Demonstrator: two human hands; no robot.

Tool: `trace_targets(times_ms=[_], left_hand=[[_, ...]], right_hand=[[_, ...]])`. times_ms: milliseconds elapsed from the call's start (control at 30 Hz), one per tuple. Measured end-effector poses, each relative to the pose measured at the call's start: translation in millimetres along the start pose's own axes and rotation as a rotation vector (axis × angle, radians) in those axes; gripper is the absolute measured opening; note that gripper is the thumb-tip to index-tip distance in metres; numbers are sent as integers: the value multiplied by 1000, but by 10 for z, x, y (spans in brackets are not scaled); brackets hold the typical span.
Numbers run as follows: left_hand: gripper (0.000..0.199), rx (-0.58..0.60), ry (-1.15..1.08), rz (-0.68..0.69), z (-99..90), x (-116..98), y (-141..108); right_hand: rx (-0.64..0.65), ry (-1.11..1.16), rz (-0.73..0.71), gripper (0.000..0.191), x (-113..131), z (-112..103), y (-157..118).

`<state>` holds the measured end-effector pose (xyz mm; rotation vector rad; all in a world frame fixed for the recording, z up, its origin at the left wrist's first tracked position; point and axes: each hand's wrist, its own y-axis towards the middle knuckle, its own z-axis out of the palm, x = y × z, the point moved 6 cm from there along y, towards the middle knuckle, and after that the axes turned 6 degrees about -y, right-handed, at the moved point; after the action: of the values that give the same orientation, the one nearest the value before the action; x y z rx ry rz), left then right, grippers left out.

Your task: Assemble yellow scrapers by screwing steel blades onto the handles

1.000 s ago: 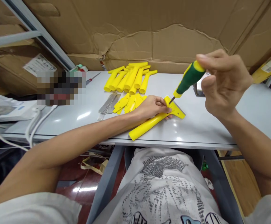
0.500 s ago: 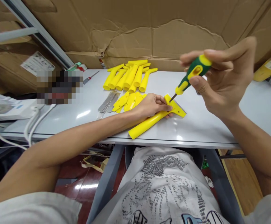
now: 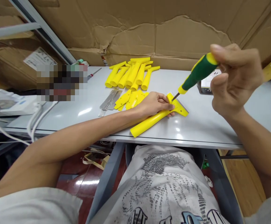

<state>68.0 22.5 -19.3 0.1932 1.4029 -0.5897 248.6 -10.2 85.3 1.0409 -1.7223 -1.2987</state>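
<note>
My left hand point(image 3: 156, 102) is closed round the neck of a yellow scraper point(image 3: 149, 123), which lies low over the table's front part with its handle towards me. A thin metal blade edge shows along the scraper's wide head. In my right hand point(image 3: 240, 77) is the butt end of a green and yellow screwdriver point(image 3: 199, 74), held slantwise. The index finger rests on the butt and the thumb sits just off the handle's side. The screwdriver's tip meets the head near its far corner; a screw there is too small to make out.
Behind my left hand lie a pile of yellow scraper handles point(image 3: 133, 73), flat yellow plates point(image 3: 132, 99) and metal blades point(image 3: 108, 101). Another screwdriver point(image 3: 94, 73) lies farther left. A dark-edged box point(image 3: 205, 87) stands behind the right hand. Cardboard point(image 3: 172, 40) backs the table point(image 3: 93, 124).
The right hand has turned and shifted right, its thumb coming away from the handle's side; the screwdriver has rotated, its green side facing me. The left hand keeps its hold on the scraper.
</note>
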Motion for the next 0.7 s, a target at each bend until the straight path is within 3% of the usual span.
trace_targets(times_ms=[100,233,400,500,600,700], left_hand=[[29,5,-5,5,-2,16,13],[25,11,-1,6,-2,18,13],[28,31,10,35,-8,9,20],[29,45,-1,43,-15,11,21],[22,59,18,38,-13,5,4],[16,70,31,47,-2,-16,-20]], right_hand=[[58,36,-74,49,-27,80,15],[-10,151,13,60,-118,83,-31],[87,67,81,38,-22,59,-45],[99,153,101,38,15,85,4],[50,205,10,48,25,100,38],[38,34,-97,56,63,76,43]])
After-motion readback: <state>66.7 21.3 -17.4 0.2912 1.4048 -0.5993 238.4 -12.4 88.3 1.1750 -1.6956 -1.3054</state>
